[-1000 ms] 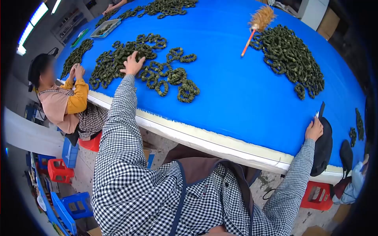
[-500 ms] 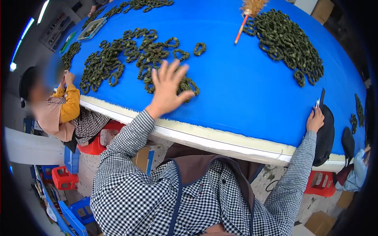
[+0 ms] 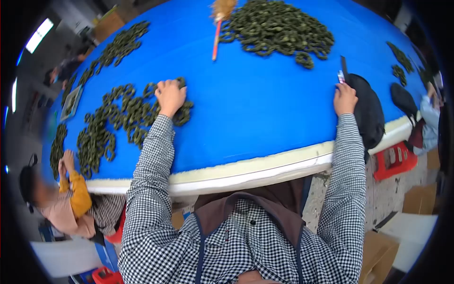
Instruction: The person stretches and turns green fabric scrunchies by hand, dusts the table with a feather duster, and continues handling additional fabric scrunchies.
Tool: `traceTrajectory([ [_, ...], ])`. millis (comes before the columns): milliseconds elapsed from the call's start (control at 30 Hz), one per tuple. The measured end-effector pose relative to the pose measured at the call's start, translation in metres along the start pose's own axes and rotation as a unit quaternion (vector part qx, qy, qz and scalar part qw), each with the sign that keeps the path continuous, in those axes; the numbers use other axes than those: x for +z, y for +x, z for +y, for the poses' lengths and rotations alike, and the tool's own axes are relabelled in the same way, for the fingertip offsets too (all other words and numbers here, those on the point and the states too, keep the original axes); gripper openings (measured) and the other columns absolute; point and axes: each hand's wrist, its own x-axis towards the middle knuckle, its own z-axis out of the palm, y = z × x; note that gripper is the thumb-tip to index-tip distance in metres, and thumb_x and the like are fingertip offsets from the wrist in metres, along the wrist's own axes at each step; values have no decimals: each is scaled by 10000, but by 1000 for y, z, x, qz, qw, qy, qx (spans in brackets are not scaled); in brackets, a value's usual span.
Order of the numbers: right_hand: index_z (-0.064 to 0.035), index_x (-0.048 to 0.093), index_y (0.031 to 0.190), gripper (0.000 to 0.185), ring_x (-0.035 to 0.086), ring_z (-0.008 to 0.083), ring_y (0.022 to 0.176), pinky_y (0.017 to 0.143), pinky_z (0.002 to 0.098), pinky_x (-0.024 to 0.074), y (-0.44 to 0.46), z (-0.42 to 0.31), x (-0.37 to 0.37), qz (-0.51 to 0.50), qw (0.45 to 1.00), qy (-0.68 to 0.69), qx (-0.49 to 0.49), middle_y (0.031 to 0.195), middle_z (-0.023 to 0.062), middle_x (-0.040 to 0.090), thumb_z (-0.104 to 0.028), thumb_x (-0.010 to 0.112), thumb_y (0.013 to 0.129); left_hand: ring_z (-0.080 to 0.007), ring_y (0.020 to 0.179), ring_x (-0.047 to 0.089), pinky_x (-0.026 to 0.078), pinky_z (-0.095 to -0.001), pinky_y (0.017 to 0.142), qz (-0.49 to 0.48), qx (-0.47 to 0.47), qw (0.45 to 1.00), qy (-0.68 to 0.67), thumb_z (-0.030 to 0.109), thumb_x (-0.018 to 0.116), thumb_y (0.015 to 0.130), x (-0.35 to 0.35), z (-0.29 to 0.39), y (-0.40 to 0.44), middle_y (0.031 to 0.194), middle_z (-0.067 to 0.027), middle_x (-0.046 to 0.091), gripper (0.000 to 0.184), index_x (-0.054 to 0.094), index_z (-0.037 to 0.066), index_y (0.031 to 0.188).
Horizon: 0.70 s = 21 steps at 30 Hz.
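Dark green beaded bracelets [image 3: 139,116] lie in a loose heap on the blue-covered table. At the heap's right end, my left hand [image 3: 171,98] is curled down over several of them, its fingertips partly hidden among the beads. My right hand [image 3: 345,98] is closed around a slim white-and-reddish object [image 3: 341,77], whose tip sticks out above the fingers; its exact kind is unclear. A flat black strip [image 3: 344,66] stands just beyond that hand. Right beside it lies a black bag [image 3: 366,111].
A larger bracelet pile [image 3: 281,28] is at the back, next to a feather duster [image 3: 216,40]. A tray [image 3: 71,104] lies at the left. A co-worker in yellow sleeves [image 3: 80,194] sits at left; another person's sleeve [image 3: 429,113] shows at right.
My left hand, spread above the bracelets before, has come down and curled onto the heap's right end. My right hand still holds the slim object. The camera view has turned rightward.
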Motion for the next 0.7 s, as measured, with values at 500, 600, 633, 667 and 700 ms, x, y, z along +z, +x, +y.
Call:
traceTrajectory([
  [500,-151,526,1294,447,507,237,1105,933,331,429,-8,-174,-113,-115,872,455,-138,1224,99,547,-219,638,866,-113,836,562,480,-236,730,-115,50,771,-625,64,649,853,-78,130,-85,946,-60,618,182,626,12,1026],
  [600,-110,594,1223,352,533,203,991,849,300,449,-10,-217,-123,-202,783,549,-213,1127,75,595,-175,623,878,-118,824,569,479,-231,740,-68,94,769,-628,47,655,846,-75,139,-93,948,-71,614,234,595,8,1068],
  [633,-110,594,1223,352,533,203,991,849,300,449,-9,-221,-121,-201,782,551,-213,1127,75,595,-175,623,878,-118,824,569,479,-231,740,-68,95,771,-627,47,655,846,-75,140,-95,948,-71,614,234,595,8,1068],
  [667,-104,609,1197,325,534,198,972,841,297,451,-10,-226,-118,-220,770,566,-195,1103,70,603,-175,619,881,-118,822,571,480,-231,742,-58,91,754,-648,40,653,845,-74,140,-96,949,-73,615,256,582,10,1089],
  [700,-98,624,1172,298,535,194,953,833,294,452,-10,-231,-114,-240,757,581,-177,1079,65,612,-176,615,884,-118,820,573,481,-231,743,-47,86,736,-669,33,652,844,-72,140,-97,949,-75,616,279,568,13,1110],
])
